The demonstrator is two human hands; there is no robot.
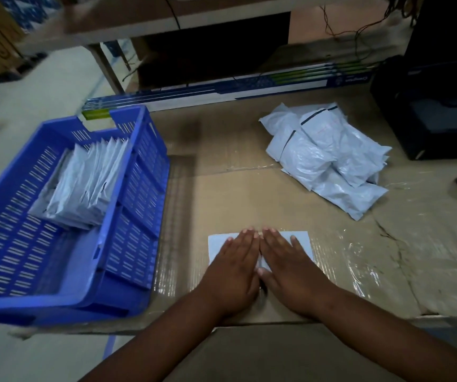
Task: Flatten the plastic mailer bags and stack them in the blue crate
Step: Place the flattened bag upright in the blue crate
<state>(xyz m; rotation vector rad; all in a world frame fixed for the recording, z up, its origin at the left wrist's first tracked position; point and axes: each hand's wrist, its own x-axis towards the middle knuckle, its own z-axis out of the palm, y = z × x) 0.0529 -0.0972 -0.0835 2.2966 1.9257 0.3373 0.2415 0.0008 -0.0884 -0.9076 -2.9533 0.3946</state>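
Note:
A pale grey mailer bag (217, 244) lies flat on the cardboard-covered table in front of me. My left hand (234, 267) and my right hand (288, 267) press down on it side by side, fingers straight, thumbs nearly touching. The blue crate (141, 172) stands at the left and holds a leaning row of several flattened bags (84, 186). A loose pile of crumpled mailer bags (329, 158) sits at the right rear of the table.
A long blue and white carton (221, 89) lies along the table's back edge. A black machine (436, 106) stands at the far right. The cardboard surface (387, 244) is taped and creased. A shelf frame rises behind.

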